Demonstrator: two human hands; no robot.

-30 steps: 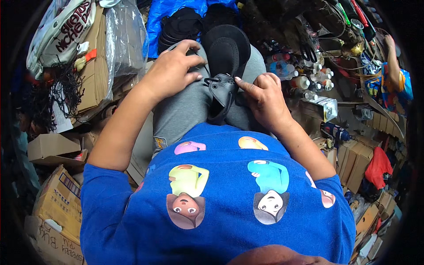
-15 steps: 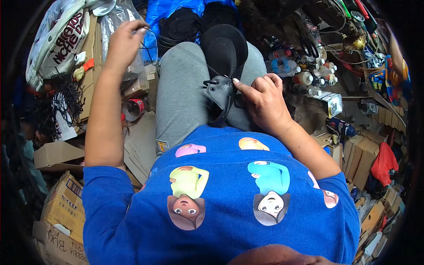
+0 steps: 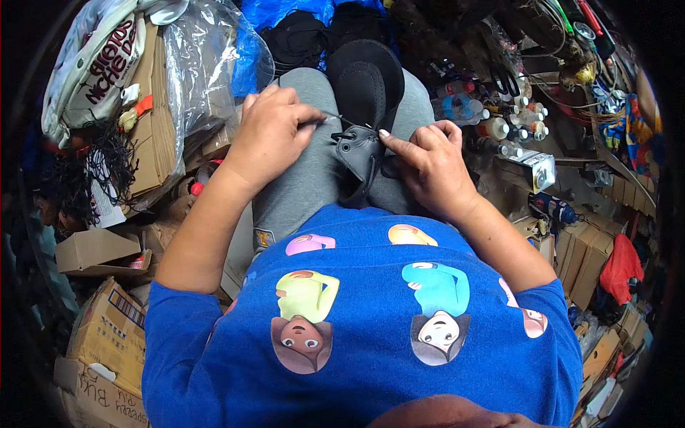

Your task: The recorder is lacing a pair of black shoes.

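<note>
On the person's grey-trousered lap lies a black shoe (image 3: pixel 365 107) — light, soft and floppy-looking, best steadied at its laced upper — where the right hand (image 3: pixel 428 167) presses with fingers curled, while the left hand (image 3: pixel 271 135) pinches a thin lace end (image 3: pixel 334 118).

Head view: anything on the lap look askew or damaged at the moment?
Nothing looks damaged. The black shoe lies along the grey-trousered lap, sole upward, steadied by the right hand. The left hand pinches a thin lace end near the eyelets. Boxes and bottles crowd around, none visibly spilled.
</note>
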